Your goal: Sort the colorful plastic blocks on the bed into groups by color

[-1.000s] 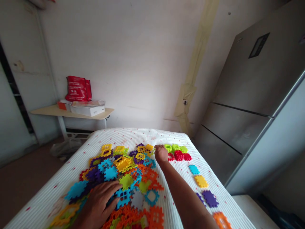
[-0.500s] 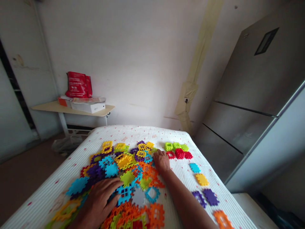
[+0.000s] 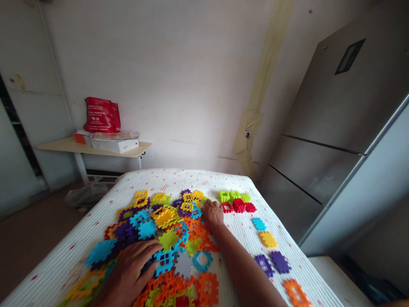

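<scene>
1. Fingers of the right hand (image 3: 213,213) curl down at the far right edge of the heap; whether they grasp a piece I cannot tell. Those of the left hand (image 3: 131,264) are parted and released, beside the lime tile (image 3: 168,239)
2. Notched tiles lie in a loose, overlapping heap on the white cloth (image 3: 79,238), with a red stack (image 3: 239,205) and a purple tile (image 3: 280,262) to the right
3. They look like thin plastic: probably light, fairly stiff, a little slippery, hardly fragile, though teeth may snag neighbours
4. Best hold: pinch opposite toothed edges. The window-cut orange tile (image 3: 208,288) could also be taken by its frame; the plain lime one offers only its rim
</scene>
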Motion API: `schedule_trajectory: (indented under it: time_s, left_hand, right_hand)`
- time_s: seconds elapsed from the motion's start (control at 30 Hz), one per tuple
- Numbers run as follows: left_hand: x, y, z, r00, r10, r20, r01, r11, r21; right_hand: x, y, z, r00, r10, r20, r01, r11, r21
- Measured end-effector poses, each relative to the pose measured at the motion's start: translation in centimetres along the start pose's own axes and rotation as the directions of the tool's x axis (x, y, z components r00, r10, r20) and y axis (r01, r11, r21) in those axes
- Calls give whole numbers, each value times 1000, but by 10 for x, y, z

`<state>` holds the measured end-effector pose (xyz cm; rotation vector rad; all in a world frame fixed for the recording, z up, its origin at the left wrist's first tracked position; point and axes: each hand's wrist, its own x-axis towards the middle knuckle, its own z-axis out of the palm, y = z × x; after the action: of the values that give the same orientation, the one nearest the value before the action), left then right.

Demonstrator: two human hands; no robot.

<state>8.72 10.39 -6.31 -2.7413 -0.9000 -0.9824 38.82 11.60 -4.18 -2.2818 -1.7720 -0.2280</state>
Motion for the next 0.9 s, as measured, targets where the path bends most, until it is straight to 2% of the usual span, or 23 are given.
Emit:
schedule_trajectory:
  time_s: [0.23,0.4,0.6,0.67,0.8,0.9]
  left_hand:
    - [-1,-1,1,1000,4,-7,-4,1000,4]
    - [0,0,1,1000,9,-24,-9,1000,10]
    - [2,2,-2,1000,26,-17,-26,1000,-1]
    - [2,4,-3,1000,-2,-19,2,1000,-15]
    - [1,9,-3,996,-84,-16,83,995,-51]
    - [1,11,-3,996,-84,-27,82,994,-68]
  right_hand:
    - [4,-4,-6,994,111,8,-111,994,-2]
    - [6,-5,-3,999,36,-39,-36,999,7]
    - [10,-4,-6,1000,-20,18,20,1000,-10]
    - [12,-3,-8,998,-35,57,37,999,-22]
    - [14,1,-10,994,1,107,5,998,-57]
    - [15,2,-11,992,40,117,-30,996,-80]
